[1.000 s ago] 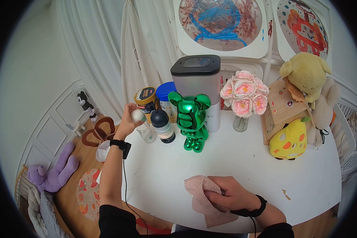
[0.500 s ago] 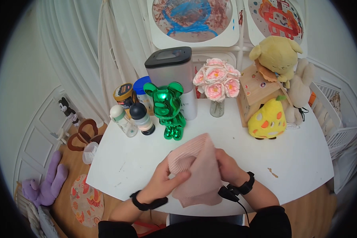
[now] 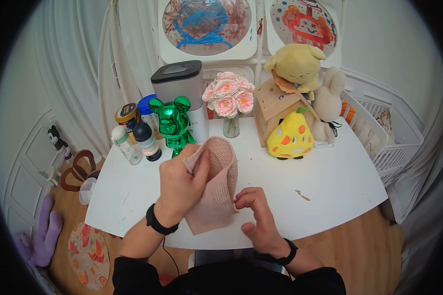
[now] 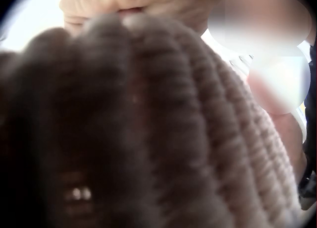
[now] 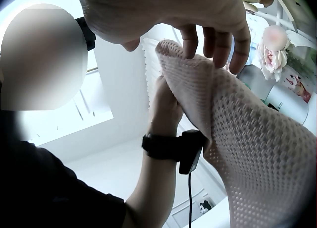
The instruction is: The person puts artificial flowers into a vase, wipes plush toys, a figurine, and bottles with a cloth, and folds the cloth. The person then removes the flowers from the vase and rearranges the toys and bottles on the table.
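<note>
A pink ribbed cloth (image 3: 216, 196) hangs folded over above the table's front part. My left hand (image 3: 179, 184) pinches its upper left edge between thumb and fingers. Beside the cloth's right edge is my right hand (image 3: 261, 221), its fingers loosely bent and the thumb apart, near or lightly touching the fabric. In the right wrist view the fingertips of my right hand (image 5: 198, 25) lie along the edge of the cloth (image 5: 257, 139). Blurred knit of the cloth (image 4: 198, 139) fills most of the left wrist view.
Behind the cloth on the white table (image 3: 330, 182) stand a green shiny bear figure (image 3: 174, 125), two bottles (image 3: 146, 140), a grey-lidded appliance (image 3: 182, 91), and flowers in a glass vase (image 3: 231, 127). A yellow pear plush (image 3: 290, 137) leans by a wooden house (image 3: 270, 105) at the right.
The left hand has gone from the bottles to the cloth and raised it up and left. The right hand has loosened from the cloth. The head view has shifted right.
</note>
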